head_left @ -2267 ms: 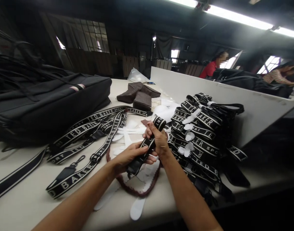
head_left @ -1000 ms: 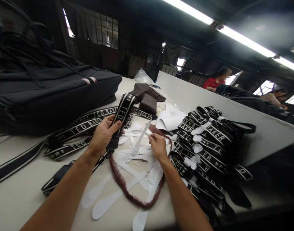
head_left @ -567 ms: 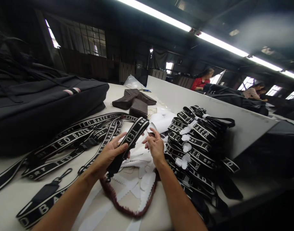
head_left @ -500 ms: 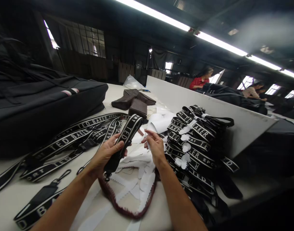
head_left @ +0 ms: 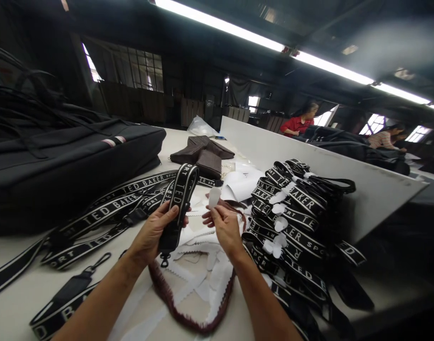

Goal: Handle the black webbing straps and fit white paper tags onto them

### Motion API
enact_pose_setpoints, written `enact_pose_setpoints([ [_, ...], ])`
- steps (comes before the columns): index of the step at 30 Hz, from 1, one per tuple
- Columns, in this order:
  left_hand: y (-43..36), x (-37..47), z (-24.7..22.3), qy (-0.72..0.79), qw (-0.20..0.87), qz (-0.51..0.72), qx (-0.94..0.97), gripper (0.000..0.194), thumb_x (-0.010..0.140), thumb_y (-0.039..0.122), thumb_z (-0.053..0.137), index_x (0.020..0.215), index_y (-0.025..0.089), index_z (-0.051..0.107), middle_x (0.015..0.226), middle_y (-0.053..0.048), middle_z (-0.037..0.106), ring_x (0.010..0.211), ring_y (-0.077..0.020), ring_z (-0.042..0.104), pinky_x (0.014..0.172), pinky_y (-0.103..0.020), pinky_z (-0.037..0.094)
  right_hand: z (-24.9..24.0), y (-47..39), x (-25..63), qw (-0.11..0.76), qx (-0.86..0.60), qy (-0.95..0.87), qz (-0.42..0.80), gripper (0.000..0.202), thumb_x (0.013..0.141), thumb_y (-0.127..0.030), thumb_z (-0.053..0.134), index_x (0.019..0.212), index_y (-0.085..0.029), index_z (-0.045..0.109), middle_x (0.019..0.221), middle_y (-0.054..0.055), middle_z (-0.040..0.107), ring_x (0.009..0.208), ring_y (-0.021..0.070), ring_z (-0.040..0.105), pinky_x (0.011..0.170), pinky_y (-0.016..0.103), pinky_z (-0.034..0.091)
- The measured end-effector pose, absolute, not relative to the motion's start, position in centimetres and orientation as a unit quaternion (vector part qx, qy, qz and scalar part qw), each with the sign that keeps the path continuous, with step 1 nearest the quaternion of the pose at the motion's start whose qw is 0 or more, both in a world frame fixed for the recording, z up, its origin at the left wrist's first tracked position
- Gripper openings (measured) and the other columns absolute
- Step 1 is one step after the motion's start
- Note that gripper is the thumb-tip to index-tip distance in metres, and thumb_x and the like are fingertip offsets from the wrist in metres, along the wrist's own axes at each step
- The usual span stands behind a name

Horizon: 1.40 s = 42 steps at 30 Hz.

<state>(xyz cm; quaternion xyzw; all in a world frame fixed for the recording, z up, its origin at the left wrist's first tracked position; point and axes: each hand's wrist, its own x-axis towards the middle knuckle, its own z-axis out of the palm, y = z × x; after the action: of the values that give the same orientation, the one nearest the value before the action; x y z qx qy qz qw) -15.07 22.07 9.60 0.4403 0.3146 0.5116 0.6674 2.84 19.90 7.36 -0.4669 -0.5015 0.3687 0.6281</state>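
Observation:
A folded black strap with white lettering (head_left: 178,203) is upright in my left hand (head_left: 155,232), whose fingers wrap round its lower half. A metal clip dangles below it. Between the thumb and fingertips of my right hand (head_left: 225,227) is a small white rounded sticker (head_left: 214,197), held just right of the strap and apart from it. Beneath both hands lie white scalloped paper strips (head_left: 217,274) and a dark red fringed band (head_left: 188,323). To the right rises a pile of folded straps with white stickers round them (head_left: 302,199).
Loose straps (head_left: 106,215) spread over the left of the table, beside a large black bag (head_left: 75,166). Brown pouches (head_left: 208,163) and a plastic bag (head_left: 200,127) lie farther back. A white divider (head_left: 319,166) runs behind the pile. Two people sit beyond it.
The white sticker now stands up clearly from my right fingertips. My left hand has turned the folded strap more upright. The whole view has shifted slightly.

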Motion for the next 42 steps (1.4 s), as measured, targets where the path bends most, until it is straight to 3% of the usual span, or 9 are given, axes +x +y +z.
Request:
enact_pose_setpoints([
  [6,22.0,-15.3,9.2,0.310,0.642,0.464,0.526,0.044,0.071,0.037,0.083,0.104,0.016,0.063,0.083,-0.005,0.069,0.071,-0.0125,0.062,0.065,-0.018,0.049,7.7,19.7,3.3,0.612,-0.535,-0.551,0.189,0.027,0.089,-0.040,0.055,0.078,-0.019,0.066,0.102,0.007,0.058,0.098,0.0191,0.056,0.091,0.032,0.045],
  [10,21.5,-15.0,8.9,0.292,0.659,0.384,0.577,0.051,0.077,0.036,0.078,0.120,0.017,0.058,0.088,-0.007,0.069,0.072,-0.0142,0.063,0.066,-0.021,0.049,7.2,19.8,2.7,0.625,-0.440,-0.546,0.343,0.034,0.091,-0.048,0.050,0.075,-0.019,0.056,0.062,-0.001,0.053,0.055,0.0131,0.049,0.056,0.027,0.043],
  [13,21.2,-14.6,8.9,0.272,0.679,0.366,0.575,0.067,0.078,0.035,0.078,0.135,0.020,0.046,0.091,-0.006,0.068,0.070,-0.0142,0.062,0.065,-0.024,0.049,6.3,20.0,2.3,0.630,-0.396,-0.537,0.397,0.036,0.080,-0.047,0.065,0.061,-0.018,0.051,0.052,-0.002,0.047,0.048,0.0105,0.040,0.045,0.024,0.032],
  [17,21.2,-14.6,9.2,0.268,0.689,0.350,0.575,0.053,0.079,0.035,0.076,0.126,0.016,0.057,0.083,-0.004,0.065,0.066,-0.0116,0.057,0.060,-0.020,0.045,6.4,20.0,2.4,0.605,-0.389,-0.554,0.419,0.028,0.075,-0.033,0.070,0.060,-0.016,0.054,0.054,-0.002,0.050,0.051,0.0094,0.043,0.048,0.023,0.035],
  [21,21.8,-15.1,9.2,0.309,0.656,0.420,0.545,0.050,0.077,0.037,0.077,0.120,0.018,0.060,0.082,-0.003,0.064,0.067,-0.0116,0.056,0.060,-0.020,0.042,7.3,19.7,2.5,0.581,-0.373,-0.571,0.445,0.024,0.080,-0.038,0.065,0.088,-0.015,0.066,0.065,0.001,0.059,0.055,0.0111,0.053,0.052,0.023,0.044],
  [29,23.0,-15.0,7.7,0.375,0.422,0.476,0.675,0.042,0.080,0.041,0.066,0.116,0.020,0.058,0.104,-0.004,0.064,0.089,-0.0193,0.060,0.079,-0.029,0.047,7.0,18.8,0.9,0.594,-0.422,-0.566,0.384,0.016,0.080,-0.029,0.067,0.090,-0.016,0.063,0.066,-0.001,0.062,0.051,0.0094,0.055,0.049,0.020,0.046],
  [34,22.4,-14.7,7.3,0.430,0.286,0.418,0.748,0.020,0.083,0.032,0.055,0.100,0.024,0.062,0.081,0.004,0.064,0.076,-0.0162,0.059,0.074,-0.026,0.043,6.6,19.1,1.2,0.576,-0.382,-0.603,0.399,0.016,0.086,-0.025,0.059,0.095,-0.016,0.069,0.077,0.004,0.069,0.068,0.0145,0.066,0.067,0.025,0.054],
  [39,23.0,-15.1,7.1,0.464,0.302,0.429,0.714,0.028,0.077,0.038,0.061,0.101,0.024,0.061,0.085,0.003,0.066,0.082,-0.0187,0.061,0.077,-0.028,0.043,6.4,19.1,1.4,0.535,-0.395,-0.717,0.211,0.036,0.087,-0.009,0.046,0.114,-0.019,0.067,0.112,0.008,0.070,0.105,0.0176,0.065,0.095,0.030,0.051],
  [42,23.0,-15.1,7.2,0.472,0.312,0.423,0.707,0.031,0.078,0.042,0.060,0.104,0.024,0.061,0.090,0.002,0.067,0.086,-0.0202,0.061,0.079,-0.029,0.043,6.2,19.1,1.6,0.533,-0.414,-0.724,0.141,0.035,0.087,-0.006,0.046,0.111,-0.018,0.069,0.105,0.007,0.071,0.097,0.0169,0.068,0.090,0.028,0.053],
])
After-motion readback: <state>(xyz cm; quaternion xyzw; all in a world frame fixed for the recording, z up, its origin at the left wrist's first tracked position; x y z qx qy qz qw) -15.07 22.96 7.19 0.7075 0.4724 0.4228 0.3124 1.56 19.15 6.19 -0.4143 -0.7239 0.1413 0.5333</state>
